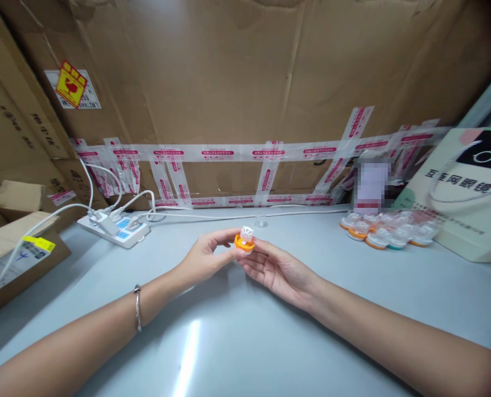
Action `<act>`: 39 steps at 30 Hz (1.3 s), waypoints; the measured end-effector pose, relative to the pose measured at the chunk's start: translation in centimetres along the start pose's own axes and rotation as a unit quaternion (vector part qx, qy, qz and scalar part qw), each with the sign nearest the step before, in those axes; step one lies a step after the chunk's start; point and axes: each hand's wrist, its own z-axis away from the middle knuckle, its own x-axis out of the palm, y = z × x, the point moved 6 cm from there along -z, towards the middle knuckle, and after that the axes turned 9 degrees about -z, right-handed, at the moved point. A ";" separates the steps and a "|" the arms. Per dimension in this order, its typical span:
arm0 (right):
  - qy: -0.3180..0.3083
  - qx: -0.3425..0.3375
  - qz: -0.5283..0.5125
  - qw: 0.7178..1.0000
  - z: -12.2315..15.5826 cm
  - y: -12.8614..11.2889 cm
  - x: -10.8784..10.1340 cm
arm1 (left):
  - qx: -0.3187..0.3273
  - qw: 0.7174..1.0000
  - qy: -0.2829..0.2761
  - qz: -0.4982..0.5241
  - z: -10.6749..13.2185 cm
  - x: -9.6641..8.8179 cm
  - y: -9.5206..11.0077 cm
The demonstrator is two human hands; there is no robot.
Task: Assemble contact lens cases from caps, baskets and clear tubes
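Over the middle of the table, both hands hold a small round orange piece with a white slotted post on top (244, 241). My left hand (210, 255) pinches its left side between thumb and fingers. From the right, my right hand (280, 271) grips it with thumb and fingertips, its other fingers curled below. Just behind the hands, a small clear plastic cap (260, 221) lies on the table. Fingers hide part of the orange piece's underside.
Several clear-domed pieces with orange or teal bases (388, 231) stand at the right, beside a pale paper bag (456, 220). At the left are a white power strip (125, 234) with cables and an opened carton (30, 270). A large cardboard box (228, 82) closes off the back.
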 end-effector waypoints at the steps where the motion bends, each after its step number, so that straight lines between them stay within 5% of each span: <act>1: 0.000 0.002 0.002 1.000 0.0 -0.1 0.0 | 0.004 1.000 -0.003 0.005 0.1 0.1 0.0; 13: -0.019 0.036 0.086 0.995 0.0 -0.3 0.2 | 0.019 0.996 0.073 -0.044 0.9 0.1 0.4; 16: 0.020 -0.054 0.186 0.981 -1.2 -2.9 -1.3 | 0.000 0.994 0.107 -0.040 0.9 -0.2 0.3; 21: 0.095 -0.270 0.290 0.913 -1.9 -8.2 -3.1 | -0.013 0.986 0.151 -0.070 1.0 -0.7 0.8; 30: -0.036 -0.238 0.339 0.910 0.0 -3.0 1.6 | 0.045 0.983 0.134 -0.118 1.4 -0.2 1.8; 39: -0.050 -0.246 0.371 0.894 1.6 -3.3 3.0 | 0.025 0.981 0.187 0.049 2.1 -0.1 1.6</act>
